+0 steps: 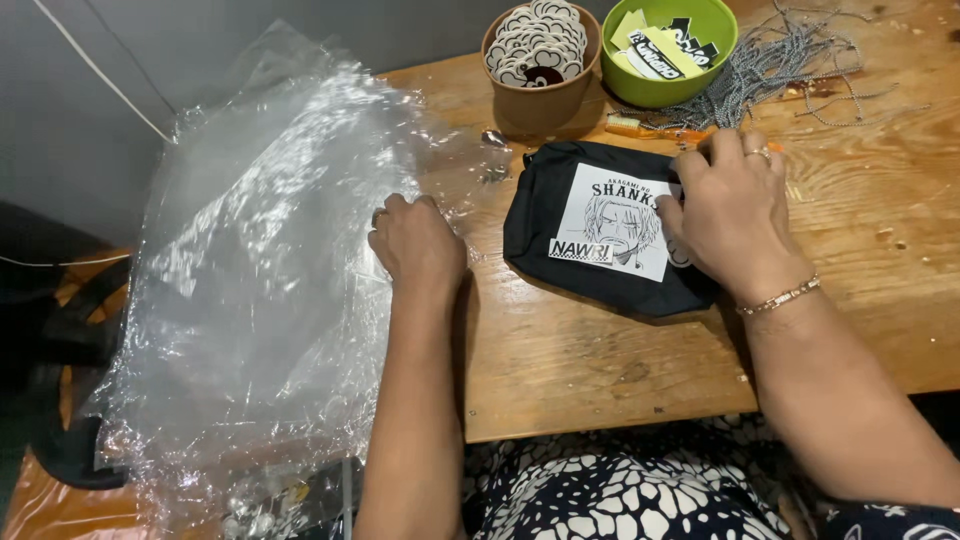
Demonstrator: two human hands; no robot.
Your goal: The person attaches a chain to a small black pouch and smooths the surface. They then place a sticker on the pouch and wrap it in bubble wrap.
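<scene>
A small black pouch point(545, 200) with a white printed picture panel lies on the wooden table point(600, 370). My right hand point(730, 215) rests on the pouch's right side, fingers bent over its top edge; a ring and a bracelet show. My left hand point(415, 245) lies curled on the edge of a pile of clear plastic bags point(260, 270) at the table's left end; whether it pinches a bag I cannot tell.
A brown cup point(540, 60) full of round black-and-white stickers and a green bowl point(670, 50) of cards stand at the back. Grey ball chains point(790, 60) lie at the back right, an orange tool point(650, 130) beside them. Dark bags point(60, 330) sit left.
</scene>
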